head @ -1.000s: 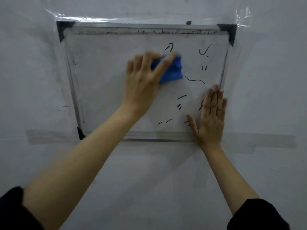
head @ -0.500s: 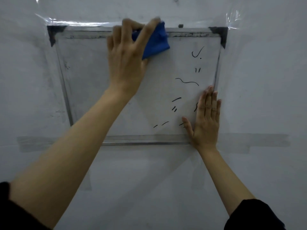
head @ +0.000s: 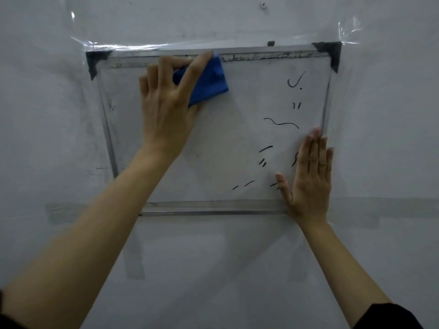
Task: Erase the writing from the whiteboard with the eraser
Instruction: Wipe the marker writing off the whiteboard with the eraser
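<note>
A metal-framed whiteboard [head: 228, 148] is taped flat to a pale wall. My left hand [head: 166, 103] holds a blue cloth eraser [head: 209, 79] against the board near the middle of its top edge, fingers spread over it and thumb along its upper side. Black marks [head: 281, 123] remain on the board's right half: a tick, short dashes and a wavy line. My right hand [head: 308, 176] lies flat with straight fingers on the lower right corner, covering part of one mark. The left half of the board looks wiped.
Clear tape [head: 123, 46] runs along the board's top edge, and dark tape patches [head: 329, 52] hold the upper corners. A grey tape strip [head: 380, 210] crosses the wall at the board's bottom edge. A small screw [head: 263, 5] sits in the wall above.
My left hand swept the eraser up from the board's middle to the top edge, wiping away the curved mark near the top centre. My right hand stayed pressed on the lower right corner.
</note>
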Demonstrator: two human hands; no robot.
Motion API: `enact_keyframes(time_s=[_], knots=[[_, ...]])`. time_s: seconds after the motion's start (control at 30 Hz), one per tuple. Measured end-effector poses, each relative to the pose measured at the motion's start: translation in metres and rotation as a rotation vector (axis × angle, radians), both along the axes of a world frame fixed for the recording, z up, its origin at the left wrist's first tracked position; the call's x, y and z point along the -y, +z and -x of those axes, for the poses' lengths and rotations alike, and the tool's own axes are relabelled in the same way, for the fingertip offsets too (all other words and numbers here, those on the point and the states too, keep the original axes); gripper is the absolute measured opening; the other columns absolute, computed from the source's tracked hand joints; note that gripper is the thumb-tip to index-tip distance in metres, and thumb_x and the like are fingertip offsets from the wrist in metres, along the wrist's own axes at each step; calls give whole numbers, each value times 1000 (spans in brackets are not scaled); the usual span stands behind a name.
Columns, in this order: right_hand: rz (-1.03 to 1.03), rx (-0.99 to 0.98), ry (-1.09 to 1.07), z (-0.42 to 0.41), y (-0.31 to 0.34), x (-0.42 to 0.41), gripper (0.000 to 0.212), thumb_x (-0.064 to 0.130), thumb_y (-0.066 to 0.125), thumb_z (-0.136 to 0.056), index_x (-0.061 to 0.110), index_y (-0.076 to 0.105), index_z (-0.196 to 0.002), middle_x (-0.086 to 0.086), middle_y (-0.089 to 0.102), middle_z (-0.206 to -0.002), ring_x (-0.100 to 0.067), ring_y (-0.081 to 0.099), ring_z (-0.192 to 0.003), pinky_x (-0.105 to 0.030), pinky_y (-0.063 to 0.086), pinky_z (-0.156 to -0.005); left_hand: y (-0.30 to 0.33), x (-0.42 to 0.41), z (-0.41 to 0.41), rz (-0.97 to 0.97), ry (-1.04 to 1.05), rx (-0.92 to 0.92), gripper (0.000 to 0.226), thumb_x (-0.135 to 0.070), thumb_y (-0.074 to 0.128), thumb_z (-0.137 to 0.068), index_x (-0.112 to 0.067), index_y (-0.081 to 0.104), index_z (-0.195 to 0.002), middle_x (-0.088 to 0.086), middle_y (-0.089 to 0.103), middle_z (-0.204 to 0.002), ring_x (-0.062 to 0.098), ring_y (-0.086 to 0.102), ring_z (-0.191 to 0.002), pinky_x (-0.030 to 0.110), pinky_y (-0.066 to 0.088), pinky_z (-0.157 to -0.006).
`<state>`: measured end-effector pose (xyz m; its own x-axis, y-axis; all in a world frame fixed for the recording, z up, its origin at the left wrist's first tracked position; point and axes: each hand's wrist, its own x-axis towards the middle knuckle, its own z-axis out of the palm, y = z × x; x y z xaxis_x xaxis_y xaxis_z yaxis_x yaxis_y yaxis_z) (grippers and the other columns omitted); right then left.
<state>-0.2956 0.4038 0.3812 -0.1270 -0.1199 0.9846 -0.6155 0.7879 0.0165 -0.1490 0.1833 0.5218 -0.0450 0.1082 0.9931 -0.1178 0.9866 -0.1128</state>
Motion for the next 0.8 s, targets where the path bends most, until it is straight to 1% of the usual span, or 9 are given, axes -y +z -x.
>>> enact_keyframes(time_s=[0.07,0.13,0.17,0.27,0.33,0.4,0.53,0.67,0.8], knots=[[-4,4,6,0,0,0,82,57,28,-98,4,0,-153,-16,1,-162,-29,0,-151,-46,4,-123,-14,-7,3,-59,-12,-45,65,-4,56,-81,-28,44,-140,11,45,-124,28,43,-107,32,32,-85],[-1,7,10,1,-1,0,82,58,28,-97,5,-2,-153,-13,-3,-163,-30,0,-151,-46,4,-123,-40,-10,6,-9,-6,-15,67,-2,59,-81,-31,37,-138,3,31,-121,25,36,-106,34,32,-85],[-1,8,12,1,-1,0,83,58,28,-97,5,-2,-153,-12,-4,-163,-30,0,-151,-46,4,-123,-51,-6,5,38,1,18,68,-1,61,-81,-30,37,-137,1,29,-119,24,35,-104,35,33,-85],[2,19,4,-2,0,0,83,58,28,-97,5,-2,-153,-16,-1,-162,-29,-1,-151,-47,4,-123,-50,9,-4,107,0,97,65,-4,67,-81,-24,47,-139,2,34,-121,24,36,-102,34,32,-83],[-1,35,0,-4,0,-1,83,58,27,-97,3,0,-153,-19,2,-162,-28,-3,-151,-47,4,-123,-44,11,-7,78,-1,114,60,-5,65,-81,-19,52,-138,11,49,-123,24,36,-102,35,33,-82],[0,37,1,-3,0,-2,83,58,27,-97,3,1,-153,-16,0,-162,-28,-3,-151,-47,4,-123,-35,13,-7,5,8,91,60,-8,61,-84,-21,47,-140,20,56,-119,29,42,-104,36,32,-84],[-2,23,5,-2,-1,-1,83,58,27,-97,5,-1,-153,-11,-4,-162,-29,-1,-151,-47,5,-123,-10,27,-9,-112,29,-24,57,-19,61,-89,-22,44,-143,21,54,-118,36,52,-103,36,32,-86],[-1,16,1,-1,0,-1,82,58,27,-97,4,0,-153,-11,-4,-162,-30,1,-151,-47,5,-123,-26,20,0,-192,-20,-118,64,-10,65,-83,-27,40,-140,18,54,-117,29,46,-103,28,26,-87],[7,7,14,2,-2,0,82,58,27,-97,4,2,-153,-13,-1,-163,-32,3,-151,-48,6,-123,-79,39,-9,-149,12,-66,72,-4,74,-79,-24,38,-137,18,49,-116,31,41,-103,40,30,-86]])
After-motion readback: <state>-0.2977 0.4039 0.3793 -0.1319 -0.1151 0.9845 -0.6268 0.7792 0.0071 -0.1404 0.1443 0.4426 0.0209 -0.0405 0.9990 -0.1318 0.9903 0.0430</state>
